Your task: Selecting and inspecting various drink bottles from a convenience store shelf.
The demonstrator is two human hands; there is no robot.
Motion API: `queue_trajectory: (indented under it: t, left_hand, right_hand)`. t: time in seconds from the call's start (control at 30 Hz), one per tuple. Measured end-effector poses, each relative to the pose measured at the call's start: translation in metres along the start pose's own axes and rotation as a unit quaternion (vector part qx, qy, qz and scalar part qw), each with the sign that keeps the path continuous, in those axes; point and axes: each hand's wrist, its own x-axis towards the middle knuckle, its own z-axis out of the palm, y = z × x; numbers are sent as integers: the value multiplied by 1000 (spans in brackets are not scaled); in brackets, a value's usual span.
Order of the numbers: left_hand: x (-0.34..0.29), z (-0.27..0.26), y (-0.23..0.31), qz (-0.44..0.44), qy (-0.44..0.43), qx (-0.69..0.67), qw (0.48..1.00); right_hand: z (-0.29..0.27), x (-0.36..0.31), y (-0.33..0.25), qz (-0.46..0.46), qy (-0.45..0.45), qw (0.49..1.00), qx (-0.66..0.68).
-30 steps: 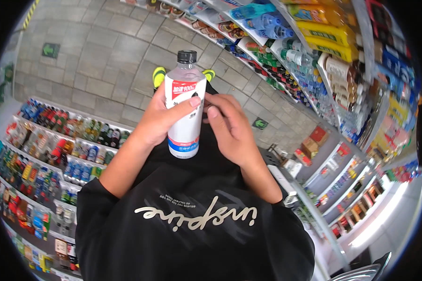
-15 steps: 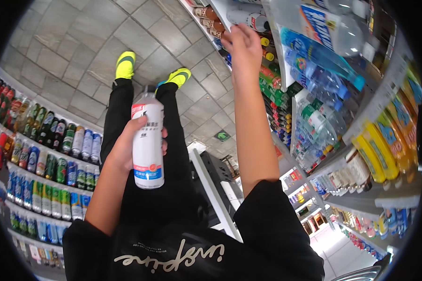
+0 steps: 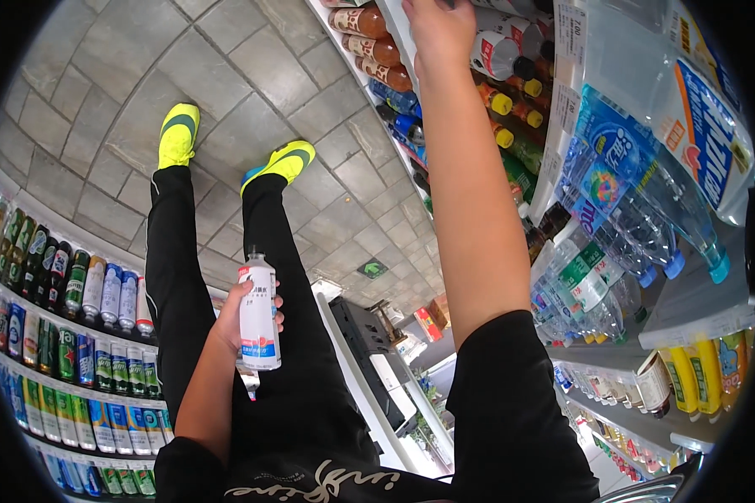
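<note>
My left hand [image 3: 229, 322] is wrapped around a white-labelled bottle [image 3: 260, 323] with a dark cap and a blue and red band near its base. It holds this bottle upright in front of my legs. My right arm stretches up to the drinks shelf, and my right hand [image 3: 441, 35] is at the shelf edge, beside white-labelled bottles [image 3: 497, 55] lying with their caps outward. The top of the picture cuts off its fingers, so I cannot make out what they touch.
Brown-labelled bottles [image 3: 377, 49] lie left of my right hand. Clear and blue water bottles [image 3: 617, 168] fill the shelf at right, with yellow bottles [image 3: 696, 377] lower down. Curved shelves of beer cans and bottles [image 3: 80, 352] stand at left. Grey stone tiles [image 3: 226, 50] cover the floor.
My right hand has moved up and further along the shelf, to the picture's top edge. My left hand, still holding the bottle, sits lower. The shelves appear nearer.
</note>
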Motion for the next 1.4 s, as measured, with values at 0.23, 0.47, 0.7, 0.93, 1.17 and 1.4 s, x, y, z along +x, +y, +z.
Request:
queue_trajectory:
  t: [0.23, 0.47, 0.7, 0.93, 1.17, 1.4]
  left_hand:
    - [20, -17, -5, -3, -47, -31, 998]
    - [27, -25, -6, 1, -64, -61, 996]
    - [23, -31, -5, 2, -60, -41, 997]
    - [20, -32, -5, -2, -65, -37, 997]
    - [17, -32, -5, -12, -69, -36, 997]
    - [17, -35, -6, -16, -72, -39, 997]
  right_hand:
    - [6, 12, 4, -89, 22, 974, -206]
    - [10, 17, 8, -211, 46, 946, -242]
    - [1, 8, -1, -94, -26, 989, -108]
    - [-31, -10, -36, -48, 37, 997, -47]
    - [-33, -12, -80, -71, 61, 995, -32]
    - [-31, 50, -83, 22, 134, 987, -87]
